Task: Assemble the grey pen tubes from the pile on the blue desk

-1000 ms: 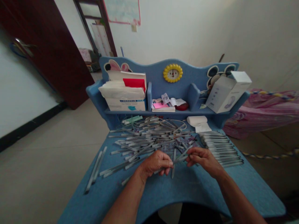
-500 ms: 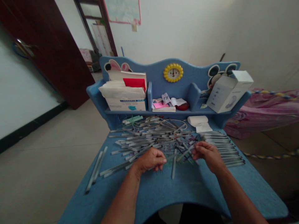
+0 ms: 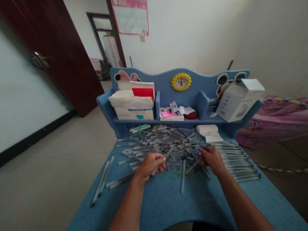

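My left hand is closed around a slim, grey translucent pen barrel, which slants up and away past my thumb. My right hand has its fingers pinched together over small dark and purple bits; whatever they grip is too small or hidden to name. Close to those fingertips a barrel lies aslant. Between my hands another barrel points toward me on the blue desk. Behind my left hand spreads a loose heap of similar barrels.
At the right, several dark-tipped barrels lie in a row. A few barrels rest near the left edge. Behind stand a paper roll, a shelf with a mask box, papers, a yellow clock and a white carton.
The view has tilted up slightly. A barrel now shows clearly in my left hand, slanting upward. My right hand has shifted a little away from me over the small bits.
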{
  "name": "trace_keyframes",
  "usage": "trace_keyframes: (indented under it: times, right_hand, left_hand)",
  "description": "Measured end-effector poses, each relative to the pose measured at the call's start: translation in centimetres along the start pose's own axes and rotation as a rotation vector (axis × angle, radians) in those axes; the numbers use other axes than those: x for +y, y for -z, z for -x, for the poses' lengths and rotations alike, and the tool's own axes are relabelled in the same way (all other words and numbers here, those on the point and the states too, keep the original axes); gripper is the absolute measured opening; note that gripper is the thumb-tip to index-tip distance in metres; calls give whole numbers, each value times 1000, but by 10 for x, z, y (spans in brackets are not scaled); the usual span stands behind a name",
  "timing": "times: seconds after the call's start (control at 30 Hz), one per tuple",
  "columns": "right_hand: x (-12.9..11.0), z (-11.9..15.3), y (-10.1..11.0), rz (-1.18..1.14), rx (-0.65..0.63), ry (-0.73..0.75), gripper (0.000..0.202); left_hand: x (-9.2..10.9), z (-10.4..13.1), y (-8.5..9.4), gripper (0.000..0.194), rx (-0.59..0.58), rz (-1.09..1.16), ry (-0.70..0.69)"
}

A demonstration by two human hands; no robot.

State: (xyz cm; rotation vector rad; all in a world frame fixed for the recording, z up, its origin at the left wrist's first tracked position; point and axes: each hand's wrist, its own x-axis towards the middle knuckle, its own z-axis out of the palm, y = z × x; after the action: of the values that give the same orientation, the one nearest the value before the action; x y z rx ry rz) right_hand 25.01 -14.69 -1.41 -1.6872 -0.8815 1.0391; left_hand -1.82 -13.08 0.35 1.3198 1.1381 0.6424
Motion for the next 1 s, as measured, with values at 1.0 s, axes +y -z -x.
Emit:
trace_keyframes:
  times: [1.0]
  right_hand:
    - [-6, 97, -118, -143, -369, 172, 36]
  left_hand:
    - [3, 0, -50, 24, 158, 814, -41]
